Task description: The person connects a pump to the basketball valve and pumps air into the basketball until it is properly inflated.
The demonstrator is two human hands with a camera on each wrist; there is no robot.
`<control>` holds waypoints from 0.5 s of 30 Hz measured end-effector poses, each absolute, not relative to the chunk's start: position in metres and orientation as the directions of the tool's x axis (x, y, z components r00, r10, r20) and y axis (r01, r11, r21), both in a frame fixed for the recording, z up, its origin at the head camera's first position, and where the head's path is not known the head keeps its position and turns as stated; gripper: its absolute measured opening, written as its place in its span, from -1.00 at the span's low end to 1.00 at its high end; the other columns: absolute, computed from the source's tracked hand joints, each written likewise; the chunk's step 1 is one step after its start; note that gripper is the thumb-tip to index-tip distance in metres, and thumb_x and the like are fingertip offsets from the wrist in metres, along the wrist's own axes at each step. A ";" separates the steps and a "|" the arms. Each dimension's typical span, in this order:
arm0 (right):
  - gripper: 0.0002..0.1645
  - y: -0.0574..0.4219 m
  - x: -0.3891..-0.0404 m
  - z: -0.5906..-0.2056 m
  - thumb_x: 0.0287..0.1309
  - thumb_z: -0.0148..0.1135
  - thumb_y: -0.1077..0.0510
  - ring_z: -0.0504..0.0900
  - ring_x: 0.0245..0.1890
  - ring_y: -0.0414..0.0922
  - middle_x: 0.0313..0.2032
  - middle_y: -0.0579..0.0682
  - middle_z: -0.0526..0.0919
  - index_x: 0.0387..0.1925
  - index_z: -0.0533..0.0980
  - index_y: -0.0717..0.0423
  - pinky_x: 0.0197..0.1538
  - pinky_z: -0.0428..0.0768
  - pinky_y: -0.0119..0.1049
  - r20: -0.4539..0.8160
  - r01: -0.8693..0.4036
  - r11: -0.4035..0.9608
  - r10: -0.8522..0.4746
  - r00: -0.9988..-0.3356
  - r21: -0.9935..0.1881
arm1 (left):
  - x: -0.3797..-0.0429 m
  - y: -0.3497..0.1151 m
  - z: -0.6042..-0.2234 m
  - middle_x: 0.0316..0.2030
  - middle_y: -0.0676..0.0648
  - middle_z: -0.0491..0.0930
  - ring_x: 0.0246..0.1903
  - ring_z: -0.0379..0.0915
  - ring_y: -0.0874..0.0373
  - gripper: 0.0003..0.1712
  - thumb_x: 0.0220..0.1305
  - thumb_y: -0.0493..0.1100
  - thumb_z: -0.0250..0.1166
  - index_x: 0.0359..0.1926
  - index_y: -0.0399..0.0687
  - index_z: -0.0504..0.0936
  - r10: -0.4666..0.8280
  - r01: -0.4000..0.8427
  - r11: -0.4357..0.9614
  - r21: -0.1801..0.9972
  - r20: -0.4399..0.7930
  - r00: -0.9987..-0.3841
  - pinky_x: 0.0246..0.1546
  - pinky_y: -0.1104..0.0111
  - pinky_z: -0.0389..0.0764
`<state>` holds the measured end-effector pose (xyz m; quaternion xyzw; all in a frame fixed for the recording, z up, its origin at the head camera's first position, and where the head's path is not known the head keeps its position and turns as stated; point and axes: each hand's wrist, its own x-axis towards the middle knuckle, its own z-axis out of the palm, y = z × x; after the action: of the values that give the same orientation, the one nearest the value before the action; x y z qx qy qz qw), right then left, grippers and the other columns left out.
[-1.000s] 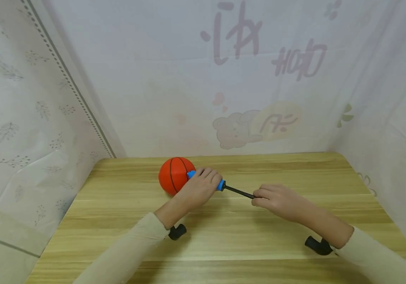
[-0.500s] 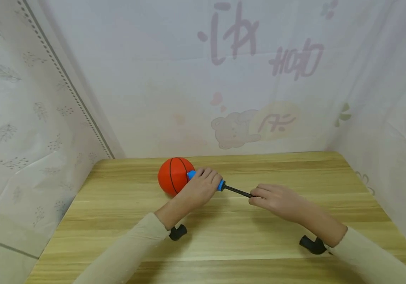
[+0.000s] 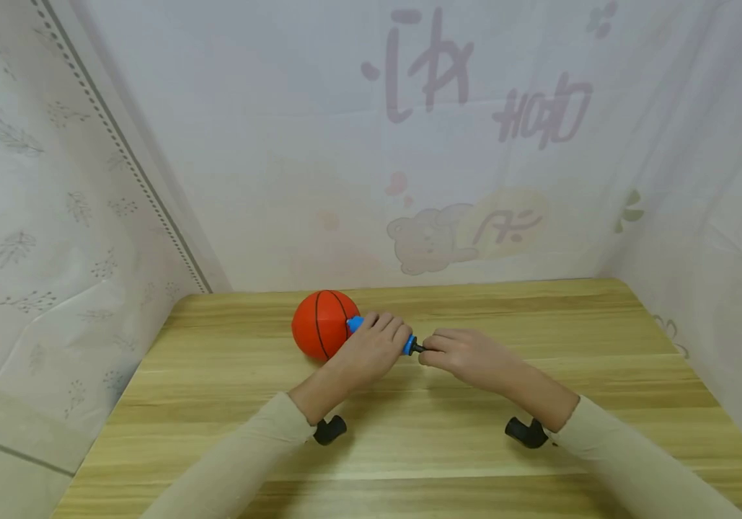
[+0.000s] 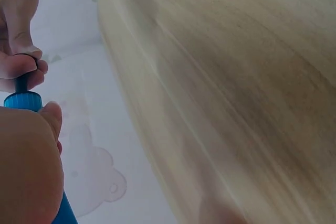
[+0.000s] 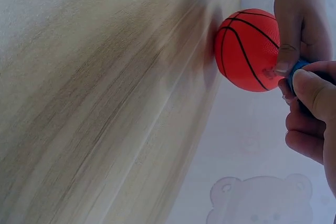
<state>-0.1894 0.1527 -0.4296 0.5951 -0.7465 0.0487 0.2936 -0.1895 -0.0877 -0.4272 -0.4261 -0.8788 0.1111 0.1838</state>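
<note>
A small red basketball (image 3: 319,328) with black lines sits toward the back of the table, left of both hands. My left hand (image 3: 371,349) grips the blue barrel of a hand pump (image 3: 355,324). The barrel's left end meets the ball's right side; the exact joint is too small to make out. My right hand (image 3: 471,357) holds the pump's black handle, close to the left hand, with only a short piece of rod showing. The left wrist view shows the barrel's ribbed blue collar (image 4: 23,101) just below the right fingers.
The wooden table (image 3: 448,447) meets a printed cloth backdrop (image 3: 280,180) at its rear, with more cloth at both sides. Black angled pieces, the left (image 3: 330,430) and the right (image 3: 526,432), sit under the wrists.
My right hand has moved left toward the left hand, and most of the black rod has slid into the barrel. The left hand and ball stay nearly in place.
</note>
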 end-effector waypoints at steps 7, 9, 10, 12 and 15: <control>-0.61 0.155 -0.189 -0.429 0.61 -0.17 0.23 0.55 -0.33 -0.19 -0.26 -0.07 0.64 -0.24 0.60 0.09 -0.27 0.54 -0.49 0.508 -0.912 0.282 -0.856 -0.098 0.299 | -0.191 -0.090 -0.425 -0.10 0.01 0.46 0.00 0.38 0.10 -0.79 0.51 -0.08 0.19 -0.02 -0.08 0.40 0.790 0.731 0.613 -0.300 0.232 -0.567 0.13 0.26 0.42; -0.48 0.161 -0.186 -0.429 0.64 -0.33 0.18 0.54 -0.35 -0.19 -0.28 -0.06 0.64 -0.25 0.60 0.10 -0.29 0.53 -0.48 0.509 -0.917 0.274 -0.855 -0.094 0.291 | -0.191 -0.090 -0.425 -0.10 0.01 0.45 0.00 0.37 0.10 -0.78 0.52 -0.07 0.18 -0.02 -0.07 0.39 0.796 0.736 0.605 -0.303 0.223 -0.563 0.13 0.27 0.41; -0.44 0.165 -0.184 -0.429 0.64 -0.38 0.16 0.54 -0.36 -0.19 -0.28 -0.06 0.64 -0.25 0.59 0.10 -0.30 0.53 -0.47 0.509 -0.919 0.271 -0.856 -0.095 0.285 | -0.191 -0.090 -0.425 -0.10 0.02 0.45 0.00 0.37 0.10 -0.78 0.52 -0.06 0.18 -0.02 -0.06 0.39 0.797 0.737 0.604 -0.304 0.220 -0.563 0.13 0.27 0.41; -0.43 0.173 -0.179 -0.427 0.64 -0.40 0.15 0.55 -0.35 -0.18 -0.27 -0.06 0.64 -0.24 0.59 0.11 -0.29 0.56 -0.45 0.512 -0.925 0.264 -0.854 -0.093 0.272 | -0.192 -0.090 -0.425 -0.09 0.02 0.46 0.01 0.37 0.11 -0.79 0.53 -0.05 0.17 -0.02 -0.06 0.40 0.793 0.731 0.610 -0.307 0.220 -0.569 0.14 0.27 0.41; -0.44 0.185 -0.171 -0.425 0.64 -0.40 0.16 0.58 -0.33 -0.16 -0.25 -0.04 0.65 -0.21 0.59 0.11 -0.27 0.60 -0.40 0.513 -0.926 0.261 -0.854 -0.090 0.272 | -0.192 -0.090 -0.426 -0.06 0.02 0.48 0.03 0.38 0.11 -0.79 0.53 -0.05 0.16 0.00 -0.06 0.42 0.788 0.729 0.615 -0.300 0.221 -0.574 0.16 0.27 0.41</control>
<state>-0.1713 0.1852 -0.4249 0.6050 -0.7357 0.0606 0.2985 -0.1919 -0.0904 -0.4257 -0.4296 -0.8828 0.0884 0.1679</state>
